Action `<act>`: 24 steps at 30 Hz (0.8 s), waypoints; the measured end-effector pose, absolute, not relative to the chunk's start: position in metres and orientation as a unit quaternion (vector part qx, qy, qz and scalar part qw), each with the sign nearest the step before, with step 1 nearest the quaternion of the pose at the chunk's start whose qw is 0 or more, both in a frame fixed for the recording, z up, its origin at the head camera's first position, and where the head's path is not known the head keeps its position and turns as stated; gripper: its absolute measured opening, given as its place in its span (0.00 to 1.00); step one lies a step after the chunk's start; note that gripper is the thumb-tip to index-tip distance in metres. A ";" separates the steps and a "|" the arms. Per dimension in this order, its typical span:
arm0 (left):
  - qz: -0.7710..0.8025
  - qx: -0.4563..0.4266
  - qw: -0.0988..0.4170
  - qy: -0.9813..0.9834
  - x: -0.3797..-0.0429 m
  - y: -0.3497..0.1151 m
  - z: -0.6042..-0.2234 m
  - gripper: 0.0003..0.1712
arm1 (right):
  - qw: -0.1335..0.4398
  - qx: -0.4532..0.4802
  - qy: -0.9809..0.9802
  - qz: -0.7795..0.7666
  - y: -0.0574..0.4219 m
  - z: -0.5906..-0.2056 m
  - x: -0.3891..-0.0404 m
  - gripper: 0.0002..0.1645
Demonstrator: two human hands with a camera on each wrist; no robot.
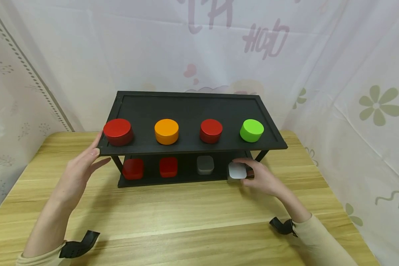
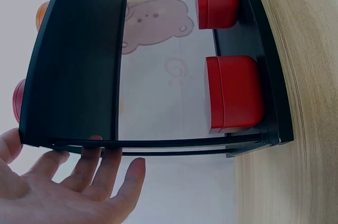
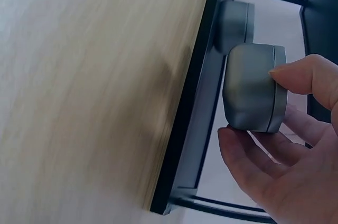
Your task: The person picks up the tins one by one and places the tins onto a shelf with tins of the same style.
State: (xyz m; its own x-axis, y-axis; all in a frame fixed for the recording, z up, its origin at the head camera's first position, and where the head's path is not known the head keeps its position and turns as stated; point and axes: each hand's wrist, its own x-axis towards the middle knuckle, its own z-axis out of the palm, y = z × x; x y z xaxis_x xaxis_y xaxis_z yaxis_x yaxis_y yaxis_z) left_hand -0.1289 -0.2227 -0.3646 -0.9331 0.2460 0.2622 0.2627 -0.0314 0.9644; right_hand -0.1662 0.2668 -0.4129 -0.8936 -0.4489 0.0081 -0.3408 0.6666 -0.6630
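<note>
A black two-tier shelf rack [image 1: 186,107] stands on the wooden table. My left hand [image 1: 81,162] holds the left end of its upper tier, thumb at the front corner; in the left wrist view the fingers [image 2: 105,174] lie along the side bar. At the right end of the lower tier, my right hand [image 1: 261,177] grips a silver square tin [image 1: 237,171] between thumb and fingers. In the right wrist view this tin [image 3: 253,87] appears just off the lower tier, lid toward the palm. Another silver tin [image 1: 205,164] sits to its left.
Along the upper tier stand round tins: a large red tin [image 1: 118,132], an orange tin [image 1: 166,131], a smaller red tin [image 1: 211,131] and a green tin [image 1: 251,130]. Two red square tins [image 1: 133,169] stand on the lower tier's left half. Printed cloth [image 1: 136,55] hangs behind.
</note>
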 end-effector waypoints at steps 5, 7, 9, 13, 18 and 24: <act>-0.696 -0.184 0.006 -0.693 -0.129 -0.223 -0.365 0.26 | 0.084 -0.215 0.912 -0.340 0.273 -0.417 -0.175 0.38; -0.697 -0.184 0.006 -0.693 -0.129 -0.223 -0.365 0.26 | 0.086 -0.212 0.913 -0.337 0.276 -0.418 -0.178 0.38; -0.696 -0.185 0.005 -0.694 -0.129 -0.223 -0.365 0.26 | 0.086 -0.209 0.915 -0.333 0.278 -0.420 -0.181 0.37; -0.694 -0.184 0.005 -0.696 -0.129 -0.223 -0.364 0.26 | 0.087 -0.202 0.919 -0.327 0.280 -0.422 -0.186 0.37; -0.692 -0.180 0.004 -0.699 -0.129 -0.223 -0.364 0.26 | 0.088 -0.197 0.924 -0.314 0.281 -0.422 -0.190 0.37; -0.692 -0.179 0.003 -0.699 -0.129 -0.223 -0.364 0.26 | 0.086 -0.195 0.930 -0.300 0.282 -0.422 -0.193 0.37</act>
